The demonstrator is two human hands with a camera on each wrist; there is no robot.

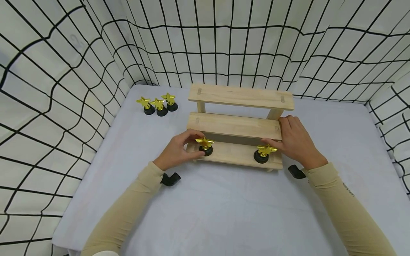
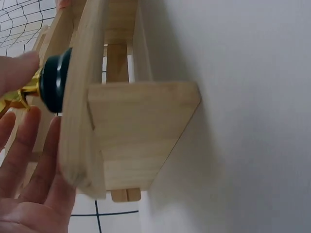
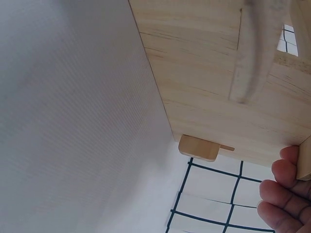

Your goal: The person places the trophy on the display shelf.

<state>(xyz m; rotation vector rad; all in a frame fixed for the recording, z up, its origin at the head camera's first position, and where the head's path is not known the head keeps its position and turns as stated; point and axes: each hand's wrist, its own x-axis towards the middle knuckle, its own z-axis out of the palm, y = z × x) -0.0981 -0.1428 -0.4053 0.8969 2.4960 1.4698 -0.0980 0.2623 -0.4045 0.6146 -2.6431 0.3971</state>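
A three-tier wooden shelf (image 1: 237, 125) stands on the white-covered table. On the left end of its lowest step is a gold star trophy (image 1: 205, 142) with a round black base. My left hand (image 1: 177, 149) pinches this trophy between thumb and fingers; in the left wrist view its black base (image 2: 54, 80) meets the step. A second star trophy (image 1: 263, 153) stands near the right end of the same step. My right hand (image 1: 298, 142) grips the right end of the middle step, thumb in front. The right wrist view shows its curled fingers (image 3: 284, 194) at the wood.
Three more star trophies (image 1: 160, 106) stand together at the table's back left. Black wire mesh (image 1: 224, 53) rises behind the shelf and along both sides. The white table cloth (image 1: 230, 213) spreads in front of the shelf. A black wrist mount (image 1: 170, 179) sits under the left wrist.
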